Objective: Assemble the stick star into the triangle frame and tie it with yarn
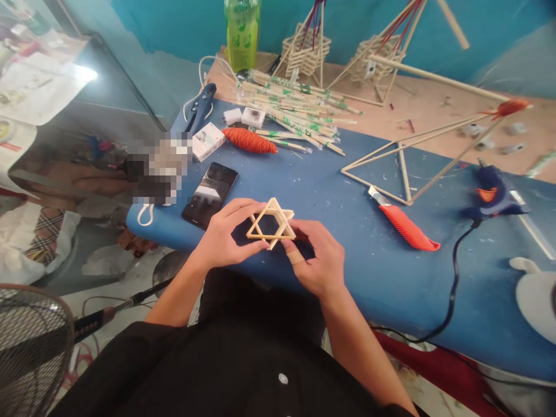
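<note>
A small star-shaped frame of pale wooden sticks (pixel 271 236), several layers deep, is held up between both hands near the table's front edge. My left hand (pixel 226 233) grips its left side, with the thumb at the lower edge and the fingers at the top. Around its right side closes my right hand (pixel 316 252), with a bandage on the thumb; some of its fingers are hidden behind the frame. A black phone (pixel 210 194) lies just beyond my left hand. Right of my right hand rests a utility knife (pixel 406 225) with a red-orange handle.
Wrapped chopsticks (pixel 299 104) lie in a heap at the back, near orange yarn (pixel 249 141). A pyramid-shaped stick frame (pixel 403 168) stands beyond the knife. On the right is a blue glue gun (pixel 497 191) with its cord. A green bottle (pixel 242 35) stands behind; a fan (pixel 32 347) is at lower left.
</note>
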`<state>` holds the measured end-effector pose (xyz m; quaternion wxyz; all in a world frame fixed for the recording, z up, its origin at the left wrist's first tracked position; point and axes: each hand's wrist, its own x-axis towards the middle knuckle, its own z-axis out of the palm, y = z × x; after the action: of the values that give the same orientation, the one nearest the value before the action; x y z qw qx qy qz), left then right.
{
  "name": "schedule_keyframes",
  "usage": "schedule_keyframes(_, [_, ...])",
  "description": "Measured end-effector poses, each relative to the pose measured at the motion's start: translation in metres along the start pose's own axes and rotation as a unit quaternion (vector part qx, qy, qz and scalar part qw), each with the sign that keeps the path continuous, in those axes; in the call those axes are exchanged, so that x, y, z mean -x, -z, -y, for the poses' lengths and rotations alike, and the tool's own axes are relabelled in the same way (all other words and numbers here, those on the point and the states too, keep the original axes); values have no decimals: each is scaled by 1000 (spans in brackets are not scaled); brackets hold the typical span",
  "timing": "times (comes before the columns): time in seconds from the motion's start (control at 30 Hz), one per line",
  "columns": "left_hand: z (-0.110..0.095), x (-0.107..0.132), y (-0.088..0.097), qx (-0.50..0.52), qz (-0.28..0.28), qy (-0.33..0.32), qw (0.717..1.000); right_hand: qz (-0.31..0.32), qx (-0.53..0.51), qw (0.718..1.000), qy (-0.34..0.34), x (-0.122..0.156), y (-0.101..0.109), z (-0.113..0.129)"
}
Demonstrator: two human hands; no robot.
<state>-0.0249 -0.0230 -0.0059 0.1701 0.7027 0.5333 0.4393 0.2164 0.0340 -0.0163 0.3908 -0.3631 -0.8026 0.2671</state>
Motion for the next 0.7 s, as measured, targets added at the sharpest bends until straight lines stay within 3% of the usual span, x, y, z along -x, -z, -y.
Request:
schedule_keyframes(0.33, [-5, 12, -5, -58, -10, -10, 998, 4, 61, 997, 53, 12, -4, 6])
schedule_keyframes(0.7, [-5, 11, 1, -63, 0, -9, 998, -21, 17, 999, 42, 8, -6, 9])
